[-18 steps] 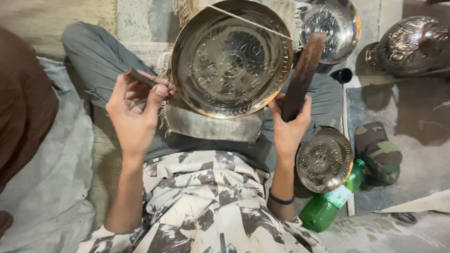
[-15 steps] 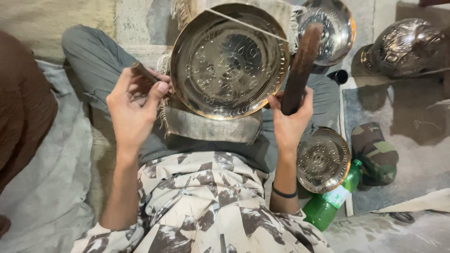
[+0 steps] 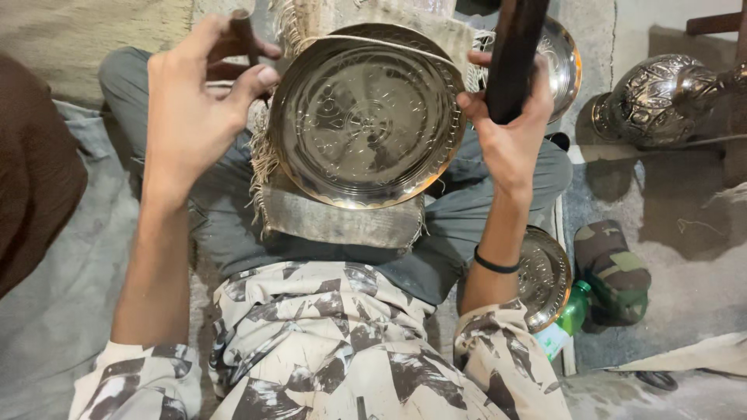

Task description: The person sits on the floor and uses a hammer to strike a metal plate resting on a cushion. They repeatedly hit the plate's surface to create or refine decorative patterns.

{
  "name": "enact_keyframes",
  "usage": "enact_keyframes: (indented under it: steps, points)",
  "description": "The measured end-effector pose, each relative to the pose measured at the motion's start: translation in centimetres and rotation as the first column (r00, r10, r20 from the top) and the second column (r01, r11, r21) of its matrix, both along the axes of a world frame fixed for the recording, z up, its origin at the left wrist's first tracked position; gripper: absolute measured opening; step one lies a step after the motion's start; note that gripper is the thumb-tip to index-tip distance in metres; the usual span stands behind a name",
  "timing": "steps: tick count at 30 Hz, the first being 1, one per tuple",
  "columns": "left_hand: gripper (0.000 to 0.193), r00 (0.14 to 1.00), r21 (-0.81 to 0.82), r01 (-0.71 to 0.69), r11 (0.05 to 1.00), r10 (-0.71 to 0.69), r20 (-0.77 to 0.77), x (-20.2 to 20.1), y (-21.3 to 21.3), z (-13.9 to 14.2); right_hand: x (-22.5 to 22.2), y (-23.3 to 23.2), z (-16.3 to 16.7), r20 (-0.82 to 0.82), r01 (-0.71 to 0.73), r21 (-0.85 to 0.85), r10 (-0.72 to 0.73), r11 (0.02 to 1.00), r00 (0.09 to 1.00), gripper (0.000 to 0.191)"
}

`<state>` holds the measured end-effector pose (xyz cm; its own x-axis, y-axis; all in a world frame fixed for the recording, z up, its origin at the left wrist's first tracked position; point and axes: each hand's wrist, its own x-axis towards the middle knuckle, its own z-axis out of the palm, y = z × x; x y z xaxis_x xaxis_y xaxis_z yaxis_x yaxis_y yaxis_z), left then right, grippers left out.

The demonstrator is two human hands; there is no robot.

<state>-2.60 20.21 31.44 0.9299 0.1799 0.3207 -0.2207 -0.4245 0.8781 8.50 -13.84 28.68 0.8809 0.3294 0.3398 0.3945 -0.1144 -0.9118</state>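
A large engraved metal plate (image 3: 366, 117) leans on a frayed cloth pad (image 3: 342, 222) in my lap, its decorated face toward me. My left hand (image 3: 198, 101) is raised at the plate's left rim, fingers pinched on a small dark chisel (image 3: 241, 31). On the plate's right side, my right hand (image 3: 510, 128) grips a thick dark wooden mallet (image 3: 513, 54) that points up and out of the top of the view. A black band circles my right wrist.
A second engraved plate (image 3: 564, 66) lies behind the mallet. A smaller engraved bowl (image 3: 545, 276) sits by my right elbow, beside a green plastic bottle (image 3: 572, 315) and a camouflage cloth bundle (image 3: 615, 268). A round ornate metal vessel (image 3: 654, 101) stands at the right. Brown fabric (image 3: 35, 171) fills the left edge.
The view has drawn in closer to the plate. Both hands have risen, the left with the chisel now near the top of the plate's left rim, the right lifting the mallet higher.
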Motion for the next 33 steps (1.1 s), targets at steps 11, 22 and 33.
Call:
enact_keyframes:
  steps: [11,22,33]
  points:
    - [0.028,0.936,0.086,0.353,0.932,-0.352,-0.024,-3.7,-3.0,-2.3,-5.4,-5.9,-5.4,-0.005,-0.139,-0.028,0.139,0.990,0.990,0.051]
    - [0.022,0.965,0.126,0.252,0.959,-0.259,0.041,-6.3,-8.3,-5.6,-9.2,-10.3,-9.5,0.053,0.089,0.061,-0.092,0.994,0.994,0.061]
    - [0.021,0.973,0.152,0.042,0.988,-0.075,0.219,-8.2,-13.7,-7.7,-11.6,-14.0,-11.8,0.031,0.154,0.010,-0.154,0.988,0.988,0.041]
